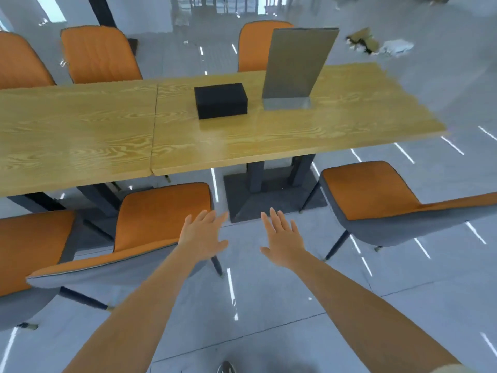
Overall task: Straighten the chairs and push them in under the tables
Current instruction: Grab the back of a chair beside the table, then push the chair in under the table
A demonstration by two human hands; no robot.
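Two wooden tables stand end to end, the left table [75, 130] and the right table [336, 130]. On the near side, an orange chair with a grey shell [161, 219] sits partly under the table edge. A second orange chair [368, 189] stands to the right, pulled out and turned at an angle. A third [32, 246] is at the left edge. My left hand [204, 235] is open, over the right side of the middle chair's backrest. My right hand [282, 238] is open above bare floor between the two chairs, touching nothing.
A black box [220, 100] and an upright grey sign stand [295, 65] sit on the right table. Orange chairs line the far side [99, 55] [254, 47]. The dark table pedestal base [269, 192] stands on the glossy grey floor. Litter [376, 44] lies far right.
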